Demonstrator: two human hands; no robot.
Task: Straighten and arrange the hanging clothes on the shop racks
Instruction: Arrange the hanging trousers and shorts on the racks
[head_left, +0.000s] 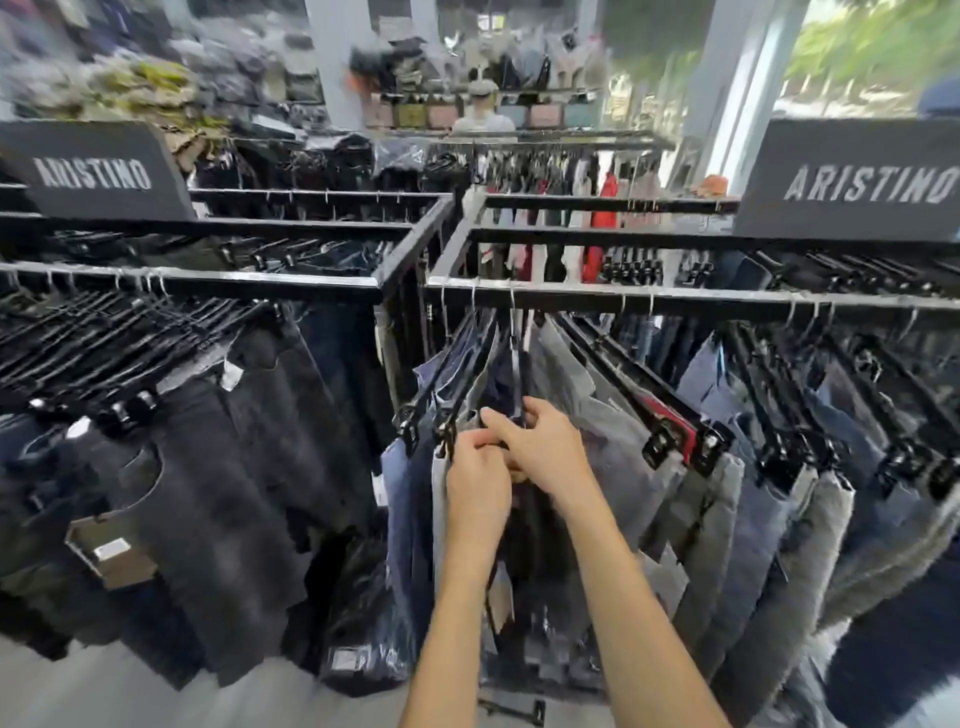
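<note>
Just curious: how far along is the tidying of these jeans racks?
Looks done: dark jeans on the left rack hang in an even row. In hand: left hand and right hand work at a black hanger among the blue jeans. Left: probably the grey jeans beyond.

Blue and grey jeans (613, 447) hang clipped on black hangers (670, 415).

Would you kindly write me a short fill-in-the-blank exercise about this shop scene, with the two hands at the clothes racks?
1. Both signs above the rails read ____.
2. The left hand and right hand grip hangers on the picture's ____ rack.
3. The hangers are ____ in colour.

Missing words: ARISTINO; right; black.
</note>
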